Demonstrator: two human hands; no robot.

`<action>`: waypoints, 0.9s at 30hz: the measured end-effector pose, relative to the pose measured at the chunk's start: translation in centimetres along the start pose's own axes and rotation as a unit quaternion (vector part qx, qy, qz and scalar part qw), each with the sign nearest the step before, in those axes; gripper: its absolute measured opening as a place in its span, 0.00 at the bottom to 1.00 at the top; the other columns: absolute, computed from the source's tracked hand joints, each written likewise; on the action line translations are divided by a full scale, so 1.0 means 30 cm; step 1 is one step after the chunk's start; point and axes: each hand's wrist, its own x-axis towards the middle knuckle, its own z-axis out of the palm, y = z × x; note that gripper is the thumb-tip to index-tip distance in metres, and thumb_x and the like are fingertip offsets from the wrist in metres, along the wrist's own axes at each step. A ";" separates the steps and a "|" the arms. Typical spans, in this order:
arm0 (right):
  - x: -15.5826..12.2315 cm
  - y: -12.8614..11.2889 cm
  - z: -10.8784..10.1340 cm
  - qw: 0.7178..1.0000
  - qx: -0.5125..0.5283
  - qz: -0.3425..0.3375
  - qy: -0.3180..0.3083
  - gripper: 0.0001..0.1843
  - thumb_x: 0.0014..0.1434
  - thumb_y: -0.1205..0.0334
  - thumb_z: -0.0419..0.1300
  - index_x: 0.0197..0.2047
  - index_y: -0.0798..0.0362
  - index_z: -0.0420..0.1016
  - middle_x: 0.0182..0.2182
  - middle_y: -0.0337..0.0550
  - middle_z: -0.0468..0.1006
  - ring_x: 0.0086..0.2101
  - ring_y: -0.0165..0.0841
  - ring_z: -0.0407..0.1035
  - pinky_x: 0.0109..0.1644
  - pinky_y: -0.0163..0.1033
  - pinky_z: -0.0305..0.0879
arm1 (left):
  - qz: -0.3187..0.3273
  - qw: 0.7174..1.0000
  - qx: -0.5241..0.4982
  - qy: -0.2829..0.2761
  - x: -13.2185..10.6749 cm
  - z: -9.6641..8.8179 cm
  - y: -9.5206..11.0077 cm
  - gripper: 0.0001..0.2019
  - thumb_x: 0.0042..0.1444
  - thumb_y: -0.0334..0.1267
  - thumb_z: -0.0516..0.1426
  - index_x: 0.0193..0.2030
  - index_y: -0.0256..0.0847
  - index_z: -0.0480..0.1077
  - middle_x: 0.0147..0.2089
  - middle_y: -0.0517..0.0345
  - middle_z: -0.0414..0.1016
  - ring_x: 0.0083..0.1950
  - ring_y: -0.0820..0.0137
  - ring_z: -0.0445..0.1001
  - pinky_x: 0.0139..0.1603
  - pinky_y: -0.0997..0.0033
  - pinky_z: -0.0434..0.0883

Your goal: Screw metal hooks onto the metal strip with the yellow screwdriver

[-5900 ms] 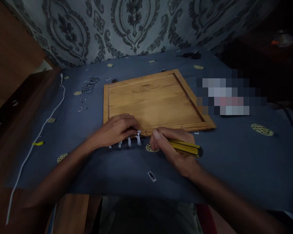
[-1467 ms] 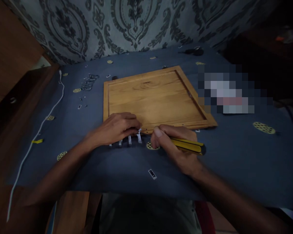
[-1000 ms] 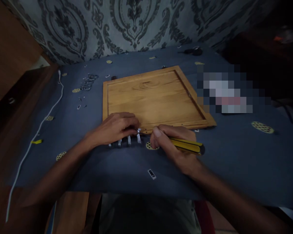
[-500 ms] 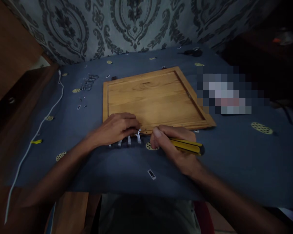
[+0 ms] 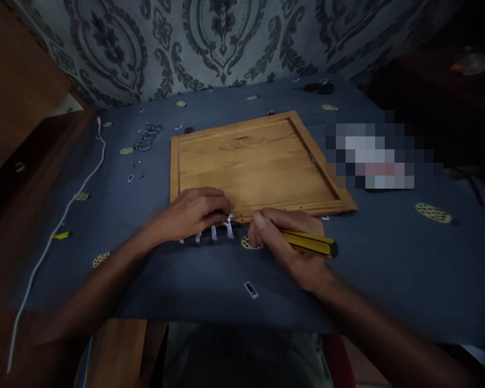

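A wooden board with a raised frame (image 5: pixel 242 167) lies on the cloth-covered table, its near edge toward me. Along that edge stick out several small metal hooks (image 5: pixel 229 228), partly covered by my left hand. My left hand (image 5: pixel 200 211) rests over the board's near-left edge, fingers closed and bent down at the rightmost hook. Whether the hooks share one strip is hidden beneath it. In my right hand (image 5: pixel 285 231) is a screwdriver with a yellow and black handle (image 5: pixel 309 243). Its thin shaft points left, with the tip at that same hook.
More metal hooks (image 5: pixel 147 136) lie in a heap at the left back, with tiny screws (image 5: pixel 134 165) nearer. A white cable (image 5: pixel 64 215) runs down the left side past a yellow strip (image 5: pixel 60 235). A dark tool (image 5: pixel 319 87) lies far back; a blurred-out item (image 5: pixel 378 156) sits right.
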 end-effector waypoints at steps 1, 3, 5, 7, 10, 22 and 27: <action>0.000 0.000 0.001 1.000 0.001 0.000 0.001 0.26 0.72 0.55 0.54 0.20 0.48 0.65 0.17 0.35 0.71 0.20 0.29 0.68 0.28 0.38 0.62 | 0.001 1.000 -0.003 -0.002 0.000 -0.002 0.000 0.06 0.69 0.35 0.57 0.46 0.39 0.76 0.44 0.56 0.79 0.45 0.69 0.78 0.45 0.72 0.69; 0.000 0.001 0.002 1.000 0.002 0.001 0.002 0.27 0.73 0.54 0.54 0.20 0.49 0.65 0.17 0.35 0.71 0.20 0.29 0.67 0.28 0.38 0.62 | 0.004 1.000 -0.010 -0.002 0.000 -0.005 0.001 0.06 0.69 0.36 0.58 0.46 0.39 0.76 0.44 0.56 0.79 0.45 0.69 0.78 0.46 0.72 0.69; -0.001 0.002 0.002 1.000 0.000 0.004 0.001 0.27 0.73 0.52 0.54 0.20 0.49 0.65 0.17 0.35 0.71 0.20 0.28 0.67 0.28 0.37 0.62 | 0.007 1.000 -0.010 0.002 0.001 -0.004 0.002 0.08 0.69 0.38 0.58 0.46 0.38 0.76 0.44 0.55 0.79 0.45 0.68 0.78 0.46 0.71 0.70; -0.001 0.002 0.002 1.000 -0.005 0.007 0.001 0.28 0.73 0.51 0.54 0.20 0.49 0.66 0.17 0.35 0.72 0.20 0.29 0.67 0.28 0.37 0.62 | 0.008 1.000 -0.003 0.008 0.002 0.000 0.003 0.08 0.70 0.38 0.57 0.46 0.38 0.77 0.44 0.55 0.79 0.44 0.68 0.78 0.45 0.71 0.69; 0.001 0.001 0.001 1.000 -0.004 0.007 0.001 0.29 0.73 0.50 0.54 0.20 0.49 0.65 0.17 0.36 0.71 0.20 0.29 0.67 0.28 0.38 0.62 | 0.010 1.000 0.003 0.009 0.003 0.005 0.005 0.07 0.70 0.36 0.56 0.45 0.38 0.77 0.43 0.55 0.79 0.44 0.69 0.77 0.44 0.72 0.69; -0.002 0.003 0.001 1.000 0.004 0.004 0.003 0.27 0.72 0.54 0.54 0.20 0.49 0.65 0.17 0.35 0.72 0.20 0.28 0.68 0.29 0.36 0.63 | 0.009 1.000 -0.003 0.016 0.000 0.008 0.000 0.07 0.70 0.36 0.56 0.44 0.39 0.76 0.42 0.55 0.79 0.43 0.69 0.77 0.43 0.72 0.68; -0.003 0.002 0.000 1.000 0.005 0.008 -0.002 0.27 0.72 0.53 0.54 0.20 0.48 0.66 0.17 0.35 0.71 0.21 0.29 0.68 0.29 0.37 0.63 | 0.004 1.000 -0.021 0.000 -0.001 -0.009 0.009 0.06 0.68 0.33 0.56 0.44 0.38 0.76 0.43 0.55 0.79 0.43 0.69 0.77 0.44 0.73 0.68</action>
